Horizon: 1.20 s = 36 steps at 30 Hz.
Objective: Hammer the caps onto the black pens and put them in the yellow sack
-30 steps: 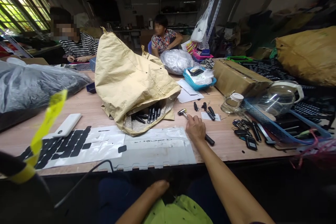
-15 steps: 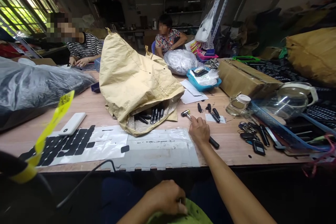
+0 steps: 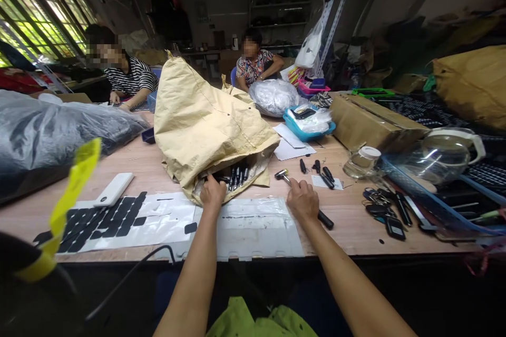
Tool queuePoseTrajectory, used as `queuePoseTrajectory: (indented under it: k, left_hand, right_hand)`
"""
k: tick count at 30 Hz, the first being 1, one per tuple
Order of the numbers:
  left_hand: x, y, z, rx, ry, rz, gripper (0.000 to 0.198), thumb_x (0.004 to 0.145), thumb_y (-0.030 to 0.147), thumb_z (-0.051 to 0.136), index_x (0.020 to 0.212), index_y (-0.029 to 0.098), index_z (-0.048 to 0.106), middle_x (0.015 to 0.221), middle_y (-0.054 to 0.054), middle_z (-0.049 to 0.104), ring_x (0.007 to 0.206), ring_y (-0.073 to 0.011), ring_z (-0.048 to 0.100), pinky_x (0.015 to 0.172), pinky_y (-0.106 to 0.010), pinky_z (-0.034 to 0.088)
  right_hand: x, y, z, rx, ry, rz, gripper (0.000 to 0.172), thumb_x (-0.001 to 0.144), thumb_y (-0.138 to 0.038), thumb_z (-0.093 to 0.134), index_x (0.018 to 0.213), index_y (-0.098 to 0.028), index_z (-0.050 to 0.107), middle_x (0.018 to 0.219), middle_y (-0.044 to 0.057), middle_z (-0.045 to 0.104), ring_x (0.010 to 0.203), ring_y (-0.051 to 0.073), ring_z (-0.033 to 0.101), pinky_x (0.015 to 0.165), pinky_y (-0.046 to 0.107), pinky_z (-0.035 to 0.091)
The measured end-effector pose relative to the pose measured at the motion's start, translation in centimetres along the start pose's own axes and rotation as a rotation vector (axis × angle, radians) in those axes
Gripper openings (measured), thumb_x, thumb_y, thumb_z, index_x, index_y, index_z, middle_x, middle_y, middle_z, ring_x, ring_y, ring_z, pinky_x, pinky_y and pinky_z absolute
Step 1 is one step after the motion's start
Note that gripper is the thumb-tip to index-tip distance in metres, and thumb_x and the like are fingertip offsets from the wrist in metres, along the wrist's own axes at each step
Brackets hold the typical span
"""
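My left hand (image 3: 213, 190) is at the open mouth of a big tan sack (image 3: 209, 116), its fingers curled in among black pieces. What they grip, if anything, is hidden. Beside it in the sack mouth lie several slim black handle-like pieces (image 3: 238, 176). My right hand (image 3: 303, 201) is closed round a small hammer (image 3: 326, 219) with a black grip and a metal head with a yellowish face, resting low over the table. Just beyond the hammer head, more short black pieces (image 3: 327, 175) lie on and around a small white paper.
A grey plastic sheet (image 3: 256, 237) covers the table's front edge, beside a sheet of black stickers (image 3: 126, 216) and a white power bank (image 3: 114, 189). Keys (image 3: 395, 227), a glass jar (image 3: 361, 162), a cardboard box (image 3: 371, 121) and a blue tray (image 3: 446, 205) stand right. Two people sit opposite.
My left hand has risen from my lap, forward to the sack's mouth. My right hand stays round the hammer. The whole view has shifted slightly.
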<state>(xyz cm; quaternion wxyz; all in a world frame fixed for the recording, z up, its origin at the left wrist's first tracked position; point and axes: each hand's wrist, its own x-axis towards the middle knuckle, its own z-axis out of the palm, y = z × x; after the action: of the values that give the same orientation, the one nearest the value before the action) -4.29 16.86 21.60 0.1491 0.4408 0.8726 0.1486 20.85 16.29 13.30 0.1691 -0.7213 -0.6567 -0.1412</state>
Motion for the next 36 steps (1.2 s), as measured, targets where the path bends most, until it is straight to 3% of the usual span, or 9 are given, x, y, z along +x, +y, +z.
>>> queuePoseTrajectory:
  k: [8, 13, 17, 20, 22, 26, 29, 36]
  left_hand:
    - [0.3, -0.8, 0.6, -0.011, 0.035, -0.034, 0.042, 0.086, 0.033, 0.061, 0.121, 0.009, 0.062, 0.112, -0.023, 0.072, 0.103, -0.0339, 0.069, 0.087, -0.040, 0.052]
    - [1.6, -1.8, 0.6, 0.009, -0.009, -0.023, 0.026, 0.083, 0.037, 0.064, 0.087, 0.014, 0.075, 0.100, -0.021, 0.075, 0.102, -0.0339, 0.070, 0.084, -0.037, 0.053]
    - [1.2, -2.6, 0.5, -0.148, 0.166, 0.093, 0.017, 0.084, 0.031, 0.061, 0.085, 0.018, 0.072, 0.089, -0.013, 0.074, 0.092, -0.0292, 0.069, 0.082, -0.036, 0.052]
    - [-0.1, -2.5, 0.6, -0.330, 0.301, 0.326, 0.017, 0.085, 0.030, 0.060, 0.092, 0.018, 0.070, 0.091, -0.008, 0.071, 0.085, -0.0221, 0.066, 0.081, -0.032, 0.051]
    - [-1.1, -2.2, 1.0, -0.391, 0.217, 0.545, 0.015, 0.083, 0.028, 0.062, 0.092, 0.019, 0.069, 0.091, -0.005, 0.069, 0.082, -0.0187, 0.064, 0.079, -0.029, 0.050]
    - [-3.0, -1.6, 2.7, -0.310, -0.154, 0.850, 0.010, 0.079, 0.022, 0.067, 0.089, 0.022, 0.071, 0.090, -0.003, 0.067, 0.088, -0.0199, 0.061, 0.079, -0.029, 0.048]
    - [-3.8, -1.7, 4.2, -0.232, -0.270, 0.884, 0.011, 0.077, 0.021, 0.071, 0.087, 0.023, 0.072, 0.092, -0.004, 0.067, 0.095, -0.0234, 0.060, 0.085, -0.033, 0.047]
    - [-3.7, -2.6, 5.6, -0.298, -0.288, 0.874, 0.017, 0.075, 0.023, 0.076, 0.092, 0.022, 0.074, 0.092, -0.004, 0.067, 0.098, -0.0238, 0.059, 0.090, -0.036, 0.046]
  right_hand:
    - [0.0, -0.1, 0.2, -0.008, -0.017, 0.013, 0.036, 0.087, -0.017, 0.052, 0.120, -0.023, 0.067, 0.091, 0.008, 0.058, 0.086, 0.022, 0.049, 0.068, 0.031, 0.030]
    - [0.1, -0.2, 0.2, 0.003, -0.026, 0.019, 0.036, 0.088, -0.018, 0.051, 0.120, -0.023, 0.067, 0.092, 0.009, 0.058, 0.087, 0.022, 0.049, 0.069, 0.031, 0.030]
    - [0.1, -0.4, -0.2, 0.010, -0.040, 0.020, 0.037, 0.088, -0.018, 0.050, 0.121, -0.022, 0.067, 0.093, 0.009, 0.058, 0.088, 0.023, 0.050, 0.068, 0.031, 0.031]
    - [0.1, -0.5, -0.6, 0.012, -0.050, 0.021, 0.036, 0.089, -0.019, 0.049, 0.120, -0.022, 0.066, 0.093, 0.010, 0.059, 0.089, 0.023, 0.050, 0.069, 0.031, 0.032]
    - [0.1, -0.5, -0.8, 0.011, -0.055, 0.028, 0.035, 0.090, -0.020, 0.048, 0.119, -0.022, 0.067, 0.094, 0.010, 0.059, 0.090, 0.023, 0.050, 0.069, 0.032, 0.032]
    - [0.2, -0.6, -1.0, 0.016, -0.067, 0.035, 0.036, 0.090, -0.020, 0.048, 0.121, -0.022, 0.066, 0.094, 0.010, 0.058, 0.091, 0.024, 0.049, 0.071, 0.032, 0.032]
    - [0.1, -0.7, -1.1, 0.021, -0.074, 0.034, 0.037, 0.091, -0.019, 0.047, 0.122, -0.023, 0.066, 0.095, 0.010, 0.058, 0.090, 0.023, 0.049, 0.071, 0.032, 0.032]
    - [0.3, -0.4, -1.3, 0.044, -0.090, 0.041, 0.036, 0.092, -0.018, 0.047, 0.121, -0.023, 0.067, 0.096, 0.010, 0.060, 0.090, 0.022, 0.051, 0.069, 0.030, 0.032]
